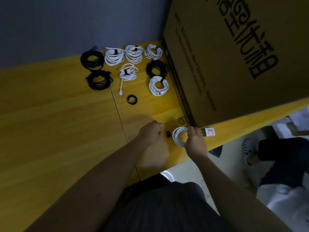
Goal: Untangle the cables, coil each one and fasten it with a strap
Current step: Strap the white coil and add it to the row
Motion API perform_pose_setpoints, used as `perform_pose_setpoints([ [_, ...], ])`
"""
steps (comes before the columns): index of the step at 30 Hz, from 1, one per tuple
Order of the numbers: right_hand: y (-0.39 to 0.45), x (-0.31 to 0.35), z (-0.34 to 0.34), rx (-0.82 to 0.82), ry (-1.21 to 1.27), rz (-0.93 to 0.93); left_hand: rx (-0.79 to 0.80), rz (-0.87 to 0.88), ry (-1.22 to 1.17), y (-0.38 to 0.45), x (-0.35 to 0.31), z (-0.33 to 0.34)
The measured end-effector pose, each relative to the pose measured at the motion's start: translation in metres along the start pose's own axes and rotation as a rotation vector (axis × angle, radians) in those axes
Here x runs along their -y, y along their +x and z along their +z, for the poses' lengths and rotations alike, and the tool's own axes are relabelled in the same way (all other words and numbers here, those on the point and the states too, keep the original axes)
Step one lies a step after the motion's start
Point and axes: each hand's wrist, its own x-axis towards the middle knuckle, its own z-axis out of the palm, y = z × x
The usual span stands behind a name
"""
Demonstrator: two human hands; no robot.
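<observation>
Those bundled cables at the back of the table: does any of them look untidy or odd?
One does: the middle white coil has a loose tail trailing toward the person, its plug lying flat on the table. The other coils look neatly bundled.

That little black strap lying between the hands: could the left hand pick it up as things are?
Probably yes. The black strap lies bare on the yellow table, just beside the left hand, with nothing between them. The right hand holds the white cable coil off to the other side.

I see my two bare forearms (103, 166), no sleeves showing, and a dark shirt (163, 206) over my torso.
</observation>
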Motion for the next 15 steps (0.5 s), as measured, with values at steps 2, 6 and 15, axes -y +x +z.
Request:
perform_pose_setpoints([
  [2, 0.001, -0.001, 0.0, 0.024, -0.051, 0.002, 0.024, 0.021, -0.002, 0.008, -0.003, 0.007],
  [6, 0.003, -0.003, 0.002, 0.047, -0.101, 0.001, 0.03, 0.046, -0.048, 0.021, -0.005, 0.021],
  [15, 0.02, -0.004, 0.004, -0.005, 0.044, -0.092, -0.169, 0.017, -0.269, 0.022, 0.001, 0.024],
])
